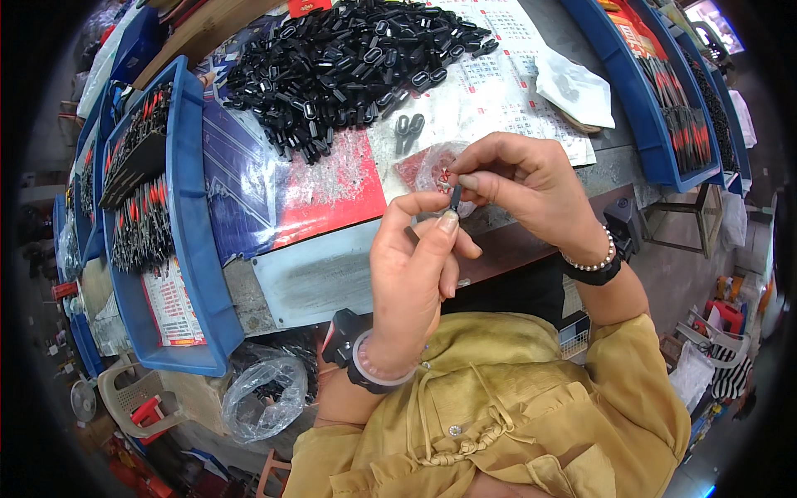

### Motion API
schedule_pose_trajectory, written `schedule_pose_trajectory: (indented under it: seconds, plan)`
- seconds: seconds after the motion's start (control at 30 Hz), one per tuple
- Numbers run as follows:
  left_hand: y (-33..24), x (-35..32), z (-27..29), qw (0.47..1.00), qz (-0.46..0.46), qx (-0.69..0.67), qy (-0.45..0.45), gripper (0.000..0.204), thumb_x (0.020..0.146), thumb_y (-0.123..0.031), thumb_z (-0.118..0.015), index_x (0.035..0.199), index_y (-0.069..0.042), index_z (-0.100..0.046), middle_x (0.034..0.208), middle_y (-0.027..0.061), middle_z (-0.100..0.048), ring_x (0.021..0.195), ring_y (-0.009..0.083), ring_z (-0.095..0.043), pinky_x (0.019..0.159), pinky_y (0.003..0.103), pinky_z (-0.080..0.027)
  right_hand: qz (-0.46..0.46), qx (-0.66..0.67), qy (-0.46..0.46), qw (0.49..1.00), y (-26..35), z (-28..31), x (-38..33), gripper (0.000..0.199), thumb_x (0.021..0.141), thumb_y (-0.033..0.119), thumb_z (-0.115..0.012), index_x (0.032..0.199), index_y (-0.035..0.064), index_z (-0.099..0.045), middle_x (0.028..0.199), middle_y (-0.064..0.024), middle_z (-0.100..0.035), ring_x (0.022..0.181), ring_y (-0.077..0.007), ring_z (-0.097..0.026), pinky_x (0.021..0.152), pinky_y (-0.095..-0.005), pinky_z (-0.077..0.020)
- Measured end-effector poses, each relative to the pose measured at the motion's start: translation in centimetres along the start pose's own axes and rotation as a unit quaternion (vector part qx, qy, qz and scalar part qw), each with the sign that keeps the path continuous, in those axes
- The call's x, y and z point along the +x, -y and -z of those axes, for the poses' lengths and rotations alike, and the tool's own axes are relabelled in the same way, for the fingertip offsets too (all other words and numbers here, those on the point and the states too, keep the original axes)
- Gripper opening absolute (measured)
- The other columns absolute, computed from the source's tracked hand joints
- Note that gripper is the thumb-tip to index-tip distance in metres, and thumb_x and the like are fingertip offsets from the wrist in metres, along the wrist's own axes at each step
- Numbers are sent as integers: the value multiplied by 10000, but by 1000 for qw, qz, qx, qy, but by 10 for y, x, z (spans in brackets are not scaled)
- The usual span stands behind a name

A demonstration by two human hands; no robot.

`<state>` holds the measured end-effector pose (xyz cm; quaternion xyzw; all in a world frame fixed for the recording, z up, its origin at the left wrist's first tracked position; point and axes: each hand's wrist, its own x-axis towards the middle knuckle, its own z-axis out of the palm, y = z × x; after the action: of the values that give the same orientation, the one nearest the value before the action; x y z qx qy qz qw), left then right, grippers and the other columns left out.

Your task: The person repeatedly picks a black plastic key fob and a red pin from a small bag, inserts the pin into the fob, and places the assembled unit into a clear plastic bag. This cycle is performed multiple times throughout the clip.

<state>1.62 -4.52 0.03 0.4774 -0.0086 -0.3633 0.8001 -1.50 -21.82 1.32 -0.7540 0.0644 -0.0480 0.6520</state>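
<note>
My left hand: thumb and forefinger of my left hand [407, 270] pinch a small, slim, dark piece [456, 199]; the other fingers curl loosely.
My right hand: thumb and forefinger of my right hand [531, 178] bend close together at the piece's upper end; whether they grip it or some tiny part, I cannot tell.
Dark piece: tilted slightly, between both sets of fingertips.
Step in hand: fine handwork on that upper end, I judge.
Next move: calls for a steady left pinch and small, exact right-hand fingering, as I see it.
Just behind my fingertips: a crumpled clear plastic bag with red contents [423, 166].
Farther beyond: two grey, flat, loop-ended pieces [408, 126], then a broad heap of glossy black loop-ended pieces [349, 75].
Left of my left hand: a flat grey-blue board [290, 282], then a long blue plastic bin [193, 307] holding black, red-marked strips [145, 216].
Well right of my right hand: another blue plastic bin [618, 91].
</note>
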Motion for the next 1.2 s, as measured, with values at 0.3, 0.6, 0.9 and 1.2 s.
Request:
schedule_pose_trajectory:
  seconds: [0.3,0.6,0.9,1.2]
  plan:
    - [1,-7,2,1000,15,5,15,210,958,-103,-529,1134,-4,-471,753,116,-633,448,25,-409,418,158,-319,-156,203,-3,967,-5,-8,-7,169,903,141,-630,979,-9,-614,831,-21,-634,718,-67,-591,651,-214,-506]
    - [0,-16,0,1000,5,9,20,211,959,-105,-534,1133,-7,-468,762,118,-644,463,25,-433,420,153,-332,-167,279,-3,946,-4,-7,-17,143,896,97,-645,989,-10,-641,862,-29,-654,726,-74,-634,667,-214,-545]
    - [-1,-22,0,999,-7,-10,35,219,964,-110,-530,1140,-1,-459,830,139,-655,472,32,-442,423,150,-336,-147,286,7,947,-7,-12,-19,143,902,93,-635,995,-15,-627,844,-33,-650,712,-74,-626,668,-211,-533]
    - [-2,-24,-2,1000,-5,-19,23,222,958,-77,-534,1150,-4,-452,820,122,-652,512,36,-472,423,154,-337,-105,249,-7,963,-7,-16,-24,116,899,72,-624,974,-17,-626,817,-32,-650,715,-79,-626,669,-210,-515]
